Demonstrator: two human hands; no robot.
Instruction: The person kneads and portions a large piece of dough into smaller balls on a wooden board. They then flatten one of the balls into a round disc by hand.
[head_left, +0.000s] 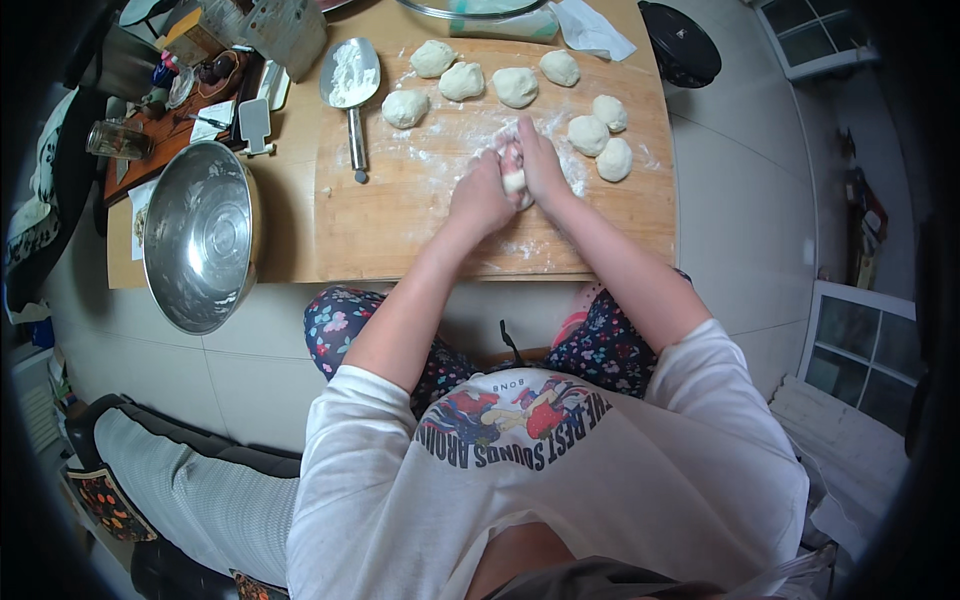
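Note:
Over the middle of a floured wooden board (390, 225), my two hands meet around a piece of dough (514, 181), which shows between them. My left hand (484, 191) curls around its left side. My right hand (541, 166) presses from the right, thumb pointing away from me. Fingers hide most of the dough. Several round dough pieces (515, 87) lie beyond my hands in a loose arc, with a group of three (588, 136) to the right. A metal scoop (354, 86) holding white flour (351, 75) rests at the board's upper left.
A large steel bowl (199, 238) stands left of the board, overhanging the table's near edge. Beyond the board are a glass-rimmed bowl or lid (472, 13), white tissue (594, 30) and a cloudy plastic container (285, 34). A glass jar (118, 140) lies farther left.

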